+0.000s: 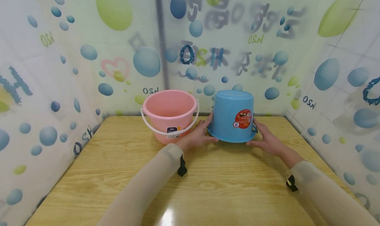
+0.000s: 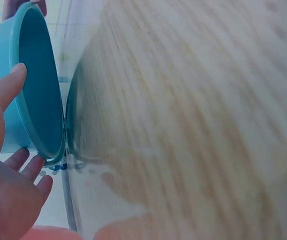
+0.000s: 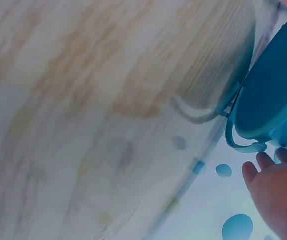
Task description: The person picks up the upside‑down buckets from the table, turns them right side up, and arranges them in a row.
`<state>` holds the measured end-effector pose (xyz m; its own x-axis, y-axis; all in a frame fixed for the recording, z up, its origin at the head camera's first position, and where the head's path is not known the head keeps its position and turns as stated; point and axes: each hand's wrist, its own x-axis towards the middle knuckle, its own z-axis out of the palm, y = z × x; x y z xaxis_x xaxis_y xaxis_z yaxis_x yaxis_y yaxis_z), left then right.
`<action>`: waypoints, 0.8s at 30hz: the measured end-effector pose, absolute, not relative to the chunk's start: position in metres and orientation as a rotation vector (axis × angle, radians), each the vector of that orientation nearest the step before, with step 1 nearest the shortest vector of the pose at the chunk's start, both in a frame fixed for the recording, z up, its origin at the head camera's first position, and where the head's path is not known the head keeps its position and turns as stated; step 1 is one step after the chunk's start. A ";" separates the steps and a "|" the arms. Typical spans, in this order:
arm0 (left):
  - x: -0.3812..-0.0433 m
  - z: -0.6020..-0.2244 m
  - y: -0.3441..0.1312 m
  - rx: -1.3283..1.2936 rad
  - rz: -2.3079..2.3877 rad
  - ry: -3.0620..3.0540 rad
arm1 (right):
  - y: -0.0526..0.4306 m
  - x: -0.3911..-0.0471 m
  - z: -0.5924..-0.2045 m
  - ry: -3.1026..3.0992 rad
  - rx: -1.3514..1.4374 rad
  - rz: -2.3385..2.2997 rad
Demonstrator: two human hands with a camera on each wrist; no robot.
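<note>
A blue bucket [image 1: 221,117] with a red round label is upside down between my two hands, its base facing up. My left hand [image 1: 200,134] grips its left side, with the thumb on the rim and the fingers along the wall. On the opposite side my right hand [image 1: 268,141] holds it, thumb low at the rim. The left wrist view shows the near rim [image 2: 29,122] raised off the table, so the dark inside is visible. A loop of the blue handle [image 3: 243,148] hangs by the right hand's fingers. Part of the right hand is cut off in its wrist view.
Just left of my left hand stands a pink bucket [image 1: 155,121] upright, its white handle [image 1: 151,128] hanging across the front. Both buckets are near the back of the wooden table [image 1: 213,186]. Patterned sheets [image 1: 118,87] enclose the back and sides.
</note>
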<state>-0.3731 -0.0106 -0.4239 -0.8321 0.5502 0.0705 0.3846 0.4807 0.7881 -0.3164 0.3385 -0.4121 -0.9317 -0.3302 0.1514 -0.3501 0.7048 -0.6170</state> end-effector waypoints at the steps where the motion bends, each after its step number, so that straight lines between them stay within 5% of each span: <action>1: -0.373 -0.424 -0.011 0.807 1.287 2.529 | 0.339 -0.316 -0.411 -2.867 0.576 1.064; 24: -0.352 -0.394 -0.003 0.867 1.490 2.479 | 0.351 -0.286 -0.378 -2.732 0.519 1.179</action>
<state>-0.3521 -0.0028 -0.3936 -0.8283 0.5299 0.1819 0.4094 0.3508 0.8422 -0.2860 0.3507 -0.3781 -0.9338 -0.2628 0.2430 -0.3571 0.6373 -0.6829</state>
